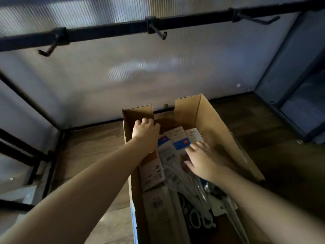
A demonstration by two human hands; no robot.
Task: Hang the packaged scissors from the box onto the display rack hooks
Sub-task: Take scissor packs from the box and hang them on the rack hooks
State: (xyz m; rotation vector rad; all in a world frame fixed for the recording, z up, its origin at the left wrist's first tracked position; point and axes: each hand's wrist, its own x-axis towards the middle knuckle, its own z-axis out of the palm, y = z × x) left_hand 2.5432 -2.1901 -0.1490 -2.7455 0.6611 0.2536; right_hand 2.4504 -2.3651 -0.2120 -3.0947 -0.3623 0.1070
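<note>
head view: open cardboard box (219,124) on a wood floor (91,148), flaps up, set below a black rail (109,29) carrying three hooks: left hook (46,51), middle hook (159,33), right hook (260,20). all three hooks bare; nothing hung yet. behind the rail, a ribbed translucent panel (123,76). inside the box, a loose heap of packs (175,155), white cards with blue labels at the far end, clear blisters nearer the camera (scissor loops show through one at the near end). left hand (146,132) at the far left corner of the box, fingers curled over the top of the heap beside the flap; whether they grip a pack or only the cardboard, cannot tell, the fingertips are hidden. right hand (202,159) lies on the packs at mid box, fingers spread and fairly straight, resting flat, holding nothing. frame is motion-blurred. step in hand, as i judge it: sorting and picking out the first pack, the pick not yet made. the next move calls for freeing one pack from the overlapping ones, lifting it by its top card, finding the hang hole, then raising it to a hook and threading the hole over the upturned tip.
</note>
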